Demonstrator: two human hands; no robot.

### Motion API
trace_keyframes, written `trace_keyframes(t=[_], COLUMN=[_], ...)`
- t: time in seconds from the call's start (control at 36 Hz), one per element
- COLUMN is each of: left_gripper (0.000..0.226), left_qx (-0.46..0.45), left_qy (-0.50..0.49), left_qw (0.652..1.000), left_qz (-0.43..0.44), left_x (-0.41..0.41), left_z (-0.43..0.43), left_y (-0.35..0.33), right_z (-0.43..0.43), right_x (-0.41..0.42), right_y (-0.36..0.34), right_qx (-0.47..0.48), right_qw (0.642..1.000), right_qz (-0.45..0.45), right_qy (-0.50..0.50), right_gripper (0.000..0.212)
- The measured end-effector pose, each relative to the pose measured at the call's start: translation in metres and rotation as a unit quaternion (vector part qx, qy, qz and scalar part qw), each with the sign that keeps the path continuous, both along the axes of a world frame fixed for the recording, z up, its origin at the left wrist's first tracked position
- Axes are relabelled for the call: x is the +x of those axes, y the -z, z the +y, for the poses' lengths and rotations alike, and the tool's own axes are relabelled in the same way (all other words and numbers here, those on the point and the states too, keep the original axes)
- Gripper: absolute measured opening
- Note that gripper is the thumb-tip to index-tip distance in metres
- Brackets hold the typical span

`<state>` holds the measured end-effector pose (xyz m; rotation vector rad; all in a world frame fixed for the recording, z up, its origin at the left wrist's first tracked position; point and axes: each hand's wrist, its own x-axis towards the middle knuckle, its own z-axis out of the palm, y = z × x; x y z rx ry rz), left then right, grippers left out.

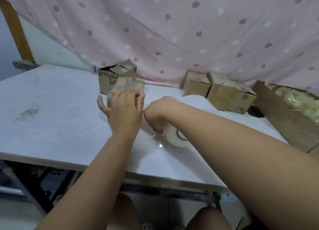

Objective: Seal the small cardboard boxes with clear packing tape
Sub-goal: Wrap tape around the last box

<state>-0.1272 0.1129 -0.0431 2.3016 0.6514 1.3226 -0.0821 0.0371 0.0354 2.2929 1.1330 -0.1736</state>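
A small cardboard box lies on the white table just beyond my left hand. That hand's fingers lie flat on the box's near top edge, thumb spread out to the left. My right hand is curled downward beside a roll of clear packing tape that stands on the table under my wrist. A strip of clear tape glints between the roll and the box. I cannot see the right fingertips well.
A larger torn-open box stands behind the small one. Two more boxes sit at the back right, beside a big carton holding crumpled tape. A pink curtain hangs behind. A white sheet lies by my right wrist.
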Motion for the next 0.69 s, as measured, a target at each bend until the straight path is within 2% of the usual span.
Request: trace_keyframes(t=[0.17, 0.25, 0.39, 0.69], left_gripper=[0.015, 0.018, 0.018, 0.008], left_qx=[0.010, 0.004, -0.006, 0.023], left_qy=[-0.014, -0.020, -0.017, -0.020], left_qw=[1.000, 1.000, 1.000, 0.999], left_qz=[-0.010, -0.015, -0.018, 0.014], left_x=[0.000, 0.000, 0.000, 0.001], left_z=[0.001, 0.003, 0.005, 0.006], left_y=[0.002, 0.002, 0.002, 0.000], right_z=[0.001, 0.002, 0.002, 0.005], right_x=[-0.011, -0.018, -0.026, -0.028], right_y=[0.001, 0.003, 0.005, 0.007], right_qx=[-0.020, -0.021, 0.002, -0.032], right_qw=[1.000, 0.999, 0.999, 0.998], right_qz=[-0.018, -0.031, -0.038, -0.055], right_qy=[-0.008, -0.017, -0.030, -0.005], right_gripper=[0.026, 0.025, 0.008, 0.011])
